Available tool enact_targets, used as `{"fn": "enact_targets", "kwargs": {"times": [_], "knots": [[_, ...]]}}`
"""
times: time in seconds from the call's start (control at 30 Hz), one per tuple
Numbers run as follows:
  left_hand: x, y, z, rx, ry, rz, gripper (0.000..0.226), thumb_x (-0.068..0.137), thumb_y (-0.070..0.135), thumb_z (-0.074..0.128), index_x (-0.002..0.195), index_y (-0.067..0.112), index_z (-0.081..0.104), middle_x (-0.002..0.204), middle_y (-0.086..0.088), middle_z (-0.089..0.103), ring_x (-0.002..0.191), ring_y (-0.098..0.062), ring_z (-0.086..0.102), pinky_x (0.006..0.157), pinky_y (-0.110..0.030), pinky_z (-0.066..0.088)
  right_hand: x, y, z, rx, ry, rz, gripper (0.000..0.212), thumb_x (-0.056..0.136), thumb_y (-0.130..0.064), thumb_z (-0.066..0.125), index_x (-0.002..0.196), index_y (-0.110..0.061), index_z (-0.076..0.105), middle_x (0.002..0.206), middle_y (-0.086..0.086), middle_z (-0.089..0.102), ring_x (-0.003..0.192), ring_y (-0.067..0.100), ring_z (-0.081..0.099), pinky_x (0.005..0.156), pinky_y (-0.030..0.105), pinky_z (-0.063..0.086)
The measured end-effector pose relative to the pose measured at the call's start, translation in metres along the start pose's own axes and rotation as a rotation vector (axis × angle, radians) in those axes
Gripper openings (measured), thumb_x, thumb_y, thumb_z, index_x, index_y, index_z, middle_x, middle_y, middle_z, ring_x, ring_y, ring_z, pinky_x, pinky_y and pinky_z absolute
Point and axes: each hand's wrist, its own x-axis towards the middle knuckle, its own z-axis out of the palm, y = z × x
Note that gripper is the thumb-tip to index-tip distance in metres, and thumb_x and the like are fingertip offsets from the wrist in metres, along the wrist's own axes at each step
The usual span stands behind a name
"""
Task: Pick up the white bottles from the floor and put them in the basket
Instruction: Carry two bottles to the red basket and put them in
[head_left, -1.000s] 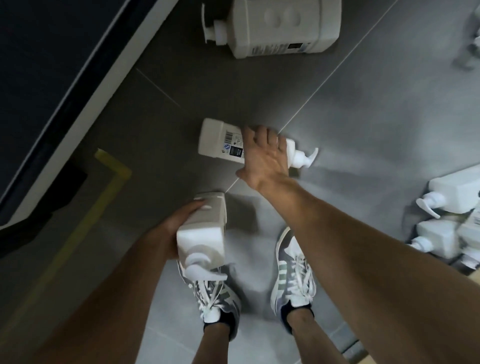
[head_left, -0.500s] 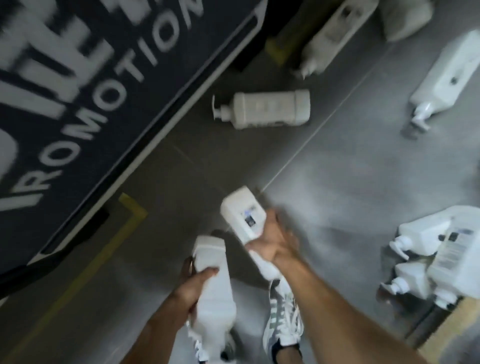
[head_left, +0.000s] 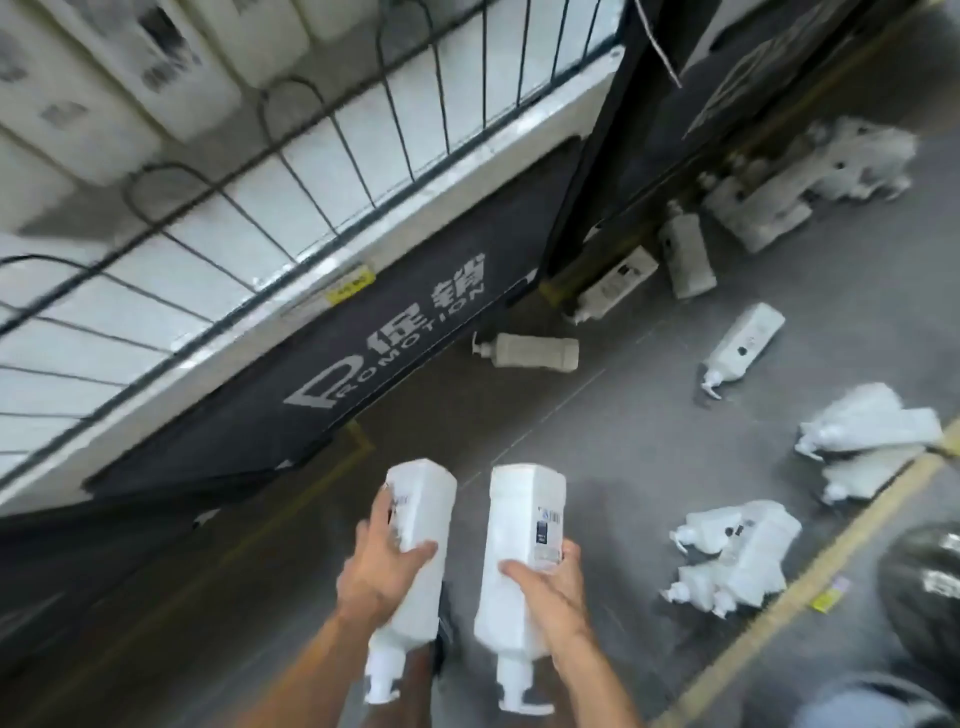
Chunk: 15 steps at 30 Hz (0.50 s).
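- So, mid-job: L hand (head_left: 382, 577) has fingers and thumb wrapped round one bottle (head_left: 418, 514). R hand (head_left: 545, 587) grips a 2nd bottle (head_left: 524, 519) the same way.
- Both are held clear of the floor (head_left: 597, 431), side by side but apart, pumps toward the person, bases pointing fwd.
- Neither is in the basket (head_left: 363, 130) yet. Its wire rail stands ahead and up to the left, w/ a black banner (head_left: 415, 332) hanging below.
- Done, as far as shown: binned bottles (head_left: 156, 67) lie behind the wire. Too blurred to count.
- Left on the floor, lots:
- a stray (head_left: 535, 352) just beside the banner;
- a loner (head_left: 743, 345) out in the open, right of it;
- a pair (head_left: 688, 257) near the black post (head_left: 587, 156);
- a heap (head_left: 810, 171) far back;
- a pile (head_left: 867, 431) touching the yellow line (head_left: 831, 564), and a cluster (head_left: 737, 551) nearer in.
- Judgement: well short of finished, prob. under halfway. These two need lifting over the rail and dropping in, then many more trips.
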Motion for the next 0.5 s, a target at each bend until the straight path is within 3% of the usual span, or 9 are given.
{"fn": "enact_targets", "kwargs": {"times": [0.13,0.3,0.5], "knots": [[-0.104,0.012,-0.052,-0.079,0.028,0.078,0.095,0.081,0.047,0.074,0.15,0.053,0.009,0.145,0.001,0.042,0.122,-0.033,0.054,0.106,-0.048,0.042,-0.106,-0.049,-0.021,0.009,0.034,-0.076,0.063,0.075,0.006,0.082,0.122,-0.011,0.044,0.107,0.009,0.069,0.089,0.022,0.069,0.068,0.028,0.054],[-0.217,0.011,-0.105,-0.278,0.11,0.185,0.095,0.073,0.047,0.077,0.143,0.063,0.015,0.139,0.007,0.046,0.113,-0.027,0.056,0.103,-0.051,0.045,-0.22,-0.107,-0.042,0.037,0.058,-0.182,0.067,0.072,0.001,0.086,0.124,-0.013,0.046,0.11,0.009,0.07,0.094,0.025,0.07,0.078,0.037,0.057],[-0.316,-0.015,-0.145,-0.541,0.223,0.269,0.097,0.059,0.053,0.079,0.14,0.063,0.026,0.135,0.017,0.051,0.112,-0.018,0.059,0.098,-0.055,0.049,-0.326,-0.155,-0.056,0.014,0.023,-0.294,0.062,0.075,-0.007,0.084,0.125,-0.017,0.048,0.106,0.002,0.07,0.09,0.018,0.07,0.064,0.028,0.054]]}}
